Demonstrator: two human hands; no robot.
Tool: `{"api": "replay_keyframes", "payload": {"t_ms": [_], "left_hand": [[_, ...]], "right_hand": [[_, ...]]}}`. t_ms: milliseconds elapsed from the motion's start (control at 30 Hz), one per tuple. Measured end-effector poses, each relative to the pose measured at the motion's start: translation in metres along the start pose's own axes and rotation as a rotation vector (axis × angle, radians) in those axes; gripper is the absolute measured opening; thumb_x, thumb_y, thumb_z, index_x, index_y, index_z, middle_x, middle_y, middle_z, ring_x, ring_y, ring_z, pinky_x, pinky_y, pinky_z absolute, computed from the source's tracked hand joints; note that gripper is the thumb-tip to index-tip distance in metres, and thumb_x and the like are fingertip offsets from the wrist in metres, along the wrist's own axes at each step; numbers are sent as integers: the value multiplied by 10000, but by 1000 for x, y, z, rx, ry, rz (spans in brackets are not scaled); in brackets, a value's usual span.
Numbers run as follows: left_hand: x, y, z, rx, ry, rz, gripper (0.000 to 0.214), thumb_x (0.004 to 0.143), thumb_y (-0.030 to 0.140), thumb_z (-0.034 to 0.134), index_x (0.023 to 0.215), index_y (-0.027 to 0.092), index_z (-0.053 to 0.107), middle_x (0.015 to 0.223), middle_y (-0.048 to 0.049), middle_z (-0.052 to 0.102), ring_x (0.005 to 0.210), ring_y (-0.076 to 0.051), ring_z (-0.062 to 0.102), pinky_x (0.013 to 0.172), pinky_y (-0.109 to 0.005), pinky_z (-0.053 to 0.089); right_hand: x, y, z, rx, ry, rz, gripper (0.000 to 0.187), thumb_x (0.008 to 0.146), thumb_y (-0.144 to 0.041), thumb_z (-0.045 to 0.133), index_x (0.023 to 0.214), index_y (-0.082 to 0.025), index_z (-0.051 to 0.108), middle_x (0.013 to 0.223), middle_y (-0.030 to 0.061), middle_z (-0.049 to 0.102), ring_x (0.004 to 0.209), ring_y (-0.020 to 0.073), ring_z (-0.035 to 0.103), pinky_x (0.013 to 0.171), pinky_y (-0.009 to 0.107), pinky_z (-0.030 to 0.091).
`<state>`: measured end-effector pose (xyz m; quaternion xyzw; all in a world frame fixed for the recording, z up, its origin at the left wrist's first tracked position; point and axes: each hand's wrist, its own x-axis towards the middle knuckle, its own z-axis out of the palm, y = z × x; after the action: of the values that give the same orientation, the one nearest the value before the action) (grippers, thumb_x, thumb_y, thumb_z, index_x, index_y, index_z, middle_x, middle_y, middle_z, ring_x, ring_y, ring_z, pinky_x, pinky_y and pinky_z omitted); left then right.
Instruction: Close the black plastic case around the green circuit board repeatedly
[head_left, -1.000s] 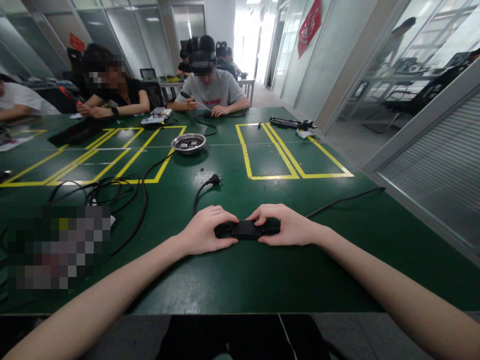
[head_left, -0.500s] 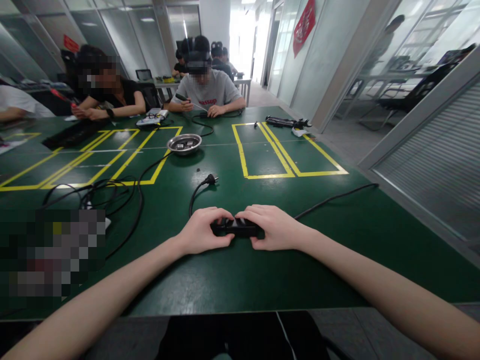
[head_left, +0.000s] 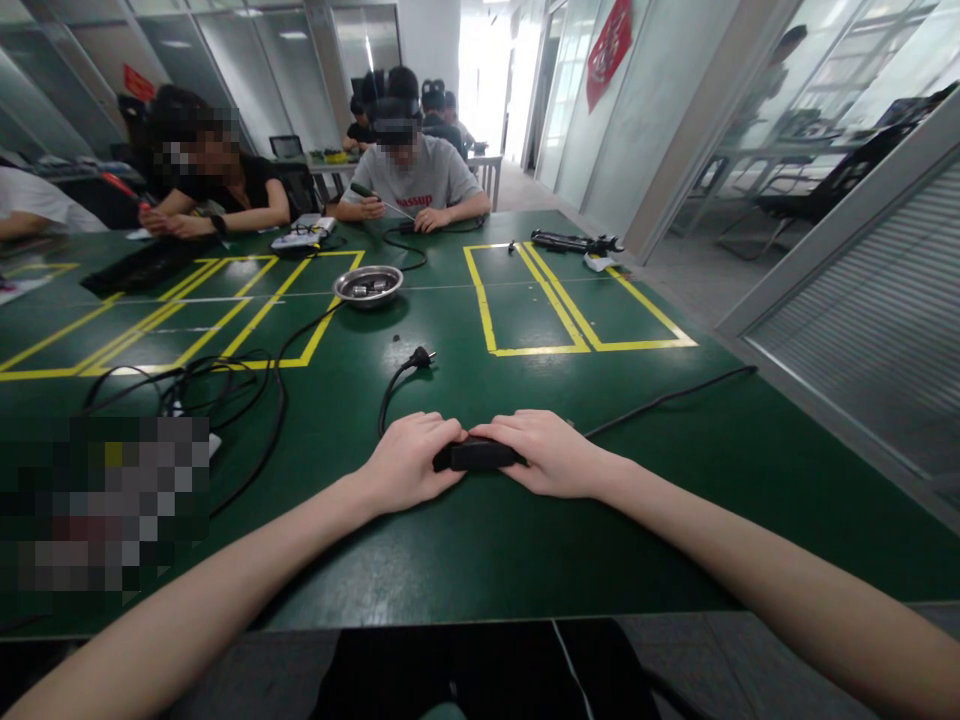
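Observation:
A small black oblong box is held between my two hands, just above or on the green table; I cannot tell whether it touches. My left hand grips its left end, thumb and fingers around it. The right end is in the grasp of my right hand, fingers curled over the top. A black power plug lies just beyond my left hand, its cord running back behind that hand. Another black cord stretches from behind my right hand toward the table's right side. The cords' ends at the box are hidden.
Black cables lie coiled at left, beside a blurred-out area. A metal bowl with small parts stands farther off. Yellow tape marks the green table. Across it, a person holds a screwdriver; another person sits left.
The black box has turned in my hands, so a smooth broad side now faces me. My left fingers have come closer together around its end. The plug and bowl stay in place.

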<state>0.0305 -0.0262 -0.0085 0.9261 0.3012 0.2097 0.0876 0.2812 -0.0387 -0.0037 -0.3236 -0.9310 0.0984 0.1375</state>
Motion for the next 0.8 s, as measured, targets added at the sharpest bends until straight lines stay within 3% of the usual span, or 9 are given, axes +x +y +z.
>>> {"api": "replay_keyframes", "payload": {"t_ms": [133,267,533,700,800], "left_hand": [[1,2,-3,49,-21,49,237,997,405,572,892,195,606,757,-24,661,709,-186,618,686,-310,425],[3,3,-6,108,-55,105,295,1025,433,523,887,188,612,734,-27,650,710,-192,618,686,-325,420],[4,0,-8,214,-18,235,460,1093,513,386,1018,147,653,776,-57,666,714,-194,636,678,-314,437],[3,1,-8,144,-26,173,455,1072,535,415,1066,153,664,811,-69,689,750,-209,650,706,-324,472],[3,6,-10,-30,-61,46,470,1002,609,487,1030,173,659,837,-53,695,744,-201,637,704,-314,478]], "right_hand": [[1,0,-3,0,13,-33,329,1004,-330,603,1272,-143,641,1048,123,762,910,246,717,821,363,508],[2,-2,-6,-87,19,-68,403,1039,-503,558,1187,-142,660,958,118,759,864,248,710,788,352,478],[1,-3,-8,-136,48,-55,375,1038,-498,555,1121,-153,676,874,87,747,790,223,691,736,320,438],[-1,-2,-8,-176,94,-120,347,1048,-464,537,1089,-151,681,878,79,733,781,213,671,731,324,440],[-2,-1,-8,-269,132,-218,348,1070,-406,489,1197,-130,658,983,116,730,815,219,657,730,340,440]]}}
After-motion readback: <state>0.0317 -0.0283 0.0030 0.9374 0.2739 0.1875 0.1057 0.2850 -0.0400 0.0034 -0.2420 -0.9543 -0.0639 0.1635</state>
